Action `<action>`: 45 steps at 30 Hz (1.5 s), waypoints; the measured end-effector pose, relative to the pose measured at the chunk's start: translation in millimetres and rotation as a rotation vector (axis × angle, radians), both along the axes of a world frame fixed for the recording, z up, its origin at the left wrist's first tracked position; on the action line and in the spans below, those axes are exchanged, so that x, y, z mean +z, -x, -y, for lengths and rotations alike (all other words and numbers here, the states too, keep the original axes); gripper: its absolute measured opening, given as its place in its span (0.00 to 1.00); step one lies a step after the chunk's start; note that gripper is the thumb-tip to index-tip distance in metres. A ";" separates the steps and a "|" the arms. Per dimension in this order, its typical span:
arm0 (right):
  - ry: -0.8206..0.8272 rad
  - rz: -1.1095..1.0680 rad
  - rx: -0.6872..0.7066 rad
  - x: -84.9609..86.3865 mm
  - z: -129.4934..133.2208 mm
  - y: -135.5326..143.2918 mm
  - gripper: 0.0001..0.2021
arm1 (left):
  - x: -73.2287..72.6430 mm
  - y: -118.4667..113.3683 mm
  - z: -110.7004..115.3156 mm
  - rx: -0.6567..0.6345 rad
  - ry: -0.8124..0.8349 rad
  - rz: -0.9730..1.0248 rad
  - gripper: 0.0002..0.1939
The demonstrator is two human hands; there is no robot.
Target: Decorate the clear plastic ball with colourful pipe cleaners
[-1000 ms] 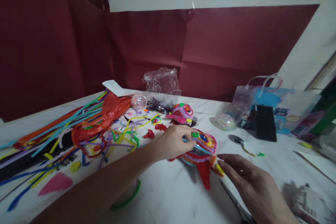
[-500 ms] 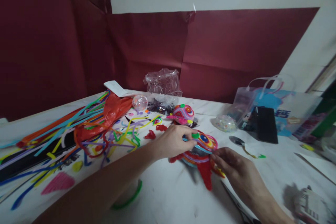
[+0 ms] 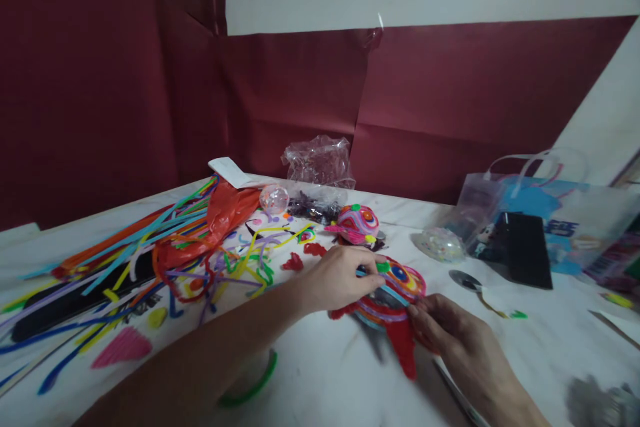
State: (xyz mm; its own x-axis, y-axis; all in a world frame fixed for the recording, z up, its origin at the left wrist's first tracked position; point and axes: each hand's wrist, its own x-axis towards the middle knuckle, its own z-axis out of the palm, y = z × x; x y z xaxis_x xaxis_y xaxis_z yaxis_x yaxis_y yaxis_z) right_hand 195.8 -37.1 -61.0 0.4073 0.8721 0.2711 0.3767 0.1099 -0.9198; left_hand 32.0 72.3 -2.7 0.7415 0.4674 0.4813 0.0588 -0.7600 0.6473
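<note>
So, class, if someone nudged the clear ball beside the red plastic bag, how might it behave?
The clear ball would probably roll, since its outline is round. Being see-through with only small coloured bits showing, it may be light for its size. Its shiny surface could feel slippery.

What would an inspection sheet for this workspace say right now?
Surface: white marbled tabletop, littered with small craft pieces.
Job's things: colourful fish-like craft, between both hands; a smaller pink one behind.
Clutter: fuzzy stems at left; metal tool, partly hidden; black phone-like slab.
Grippers: bare hands; left and right both grip the craft.
Cables: nothing seen.
Surroundings: dark red covering on the wall.
</note>
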 end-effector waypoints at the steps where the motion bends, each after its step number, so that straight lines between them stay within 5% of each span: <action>1: -0.006 -0.003 -0.002 -0.4 0.2 0.1 0.24 | -0.5 -0.2 -0.2 -0.003 -0.005 0.006 0.07; 25: -0.021 -0.030 -0.057 12.2 3.8 8.7 0.20 | -3.0 -2.1 1.9 0.006 -0.100 0.011 0.03; 34: 0.015 -0.142 -0.062 6.8 4.3 2.5 0.20 | -5.5 -4.0 3.4 0.004 -0.162 0.005 0.03; 45: 0.009 -0.326 -0.157 24.2 5.9 6.3 0.23 | -5.5 -4.3 3.5 0.029 -0.176 0.005 0.04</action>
